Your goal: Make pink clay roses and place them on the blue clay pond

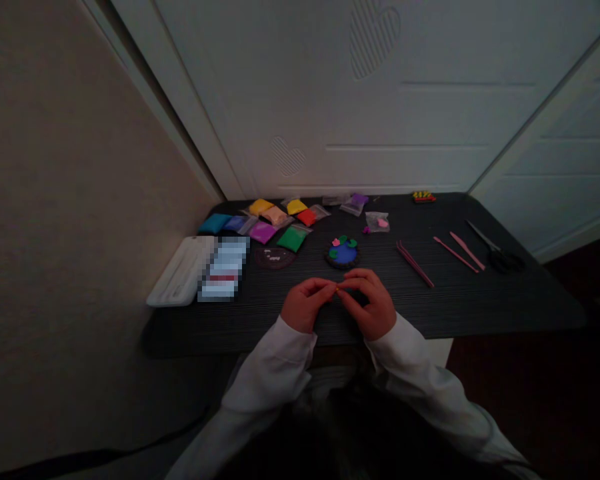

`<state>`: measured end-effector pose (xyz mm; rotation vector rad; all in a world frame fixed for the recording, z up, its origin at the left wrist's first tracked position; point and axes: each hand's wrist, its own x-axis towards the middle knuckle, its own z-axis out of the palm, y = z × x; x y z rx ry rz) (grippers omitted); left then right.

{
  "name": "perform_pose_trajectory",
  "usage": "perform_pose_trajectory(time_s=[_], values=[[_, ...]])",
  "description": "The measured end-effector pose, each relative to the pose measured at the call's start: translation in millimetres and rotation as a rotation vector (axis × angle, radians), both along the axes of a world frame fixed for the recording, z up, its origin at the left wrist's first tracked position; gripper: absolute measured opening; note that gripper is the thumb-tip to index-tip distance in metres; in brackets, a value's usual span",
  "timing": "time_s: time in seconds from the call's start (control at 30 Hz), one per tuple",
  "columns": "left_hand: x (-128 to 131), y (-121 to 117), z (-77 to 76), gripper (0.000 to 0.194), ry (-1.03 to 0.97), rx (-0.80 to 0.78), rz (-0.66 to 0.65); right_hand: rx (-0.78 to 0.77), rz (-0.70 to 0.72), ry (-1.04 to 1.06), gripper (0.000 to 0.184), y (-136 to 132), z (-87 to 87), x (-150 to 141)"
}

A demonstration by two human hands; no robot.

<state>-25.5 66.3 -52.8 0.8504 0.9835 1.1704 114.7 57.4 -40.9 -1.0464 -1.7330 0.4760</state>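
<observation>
My left hand [305,305] and my right hand [373,303] meet over the near edge of the dark table [480,300]. Both pinch a tiny orange bit of clay [337,289] between their fingertips. Just beyond them lies a round blue clay disc [343,253] with green and pink pieces on it. A dark round disc [275,257] lies to its left. White sleeves cover both my arms.
Several small bags of coloured clay [275,220] lie at the back left, with a white tray [177,273] at the left edge. Pink modelling tools [415,265] and scissors [497,252] lie to the right. A small bag with pink clay [379,222] sits behind the disc.
</observation>
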Motion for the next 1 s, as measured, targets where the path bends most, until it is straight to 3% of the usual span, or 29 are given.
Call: perform_pose_trajectory(time_s=[0.33, 0.57, 1.0], values=[[4.4, -2.8, 11.2, 0.017, -0.078, -0.070, 0.025, -0.006, 0.000, -0.008, 0.013, -0.9, 2.5, -0.2], [4.2, -1.4, 11.0, 0.026, -0.119, -0.092, 0.046, -0.019, -0.014, -0.031, 0.014, -1.2, 4.2, -0.9], [5.7, -1.0, 12.1, 0.021, -0.167, -0.122, 0.065, -0.025, 0.044, -0.032, 0.009, -3.0, 8.0, -2.3]])
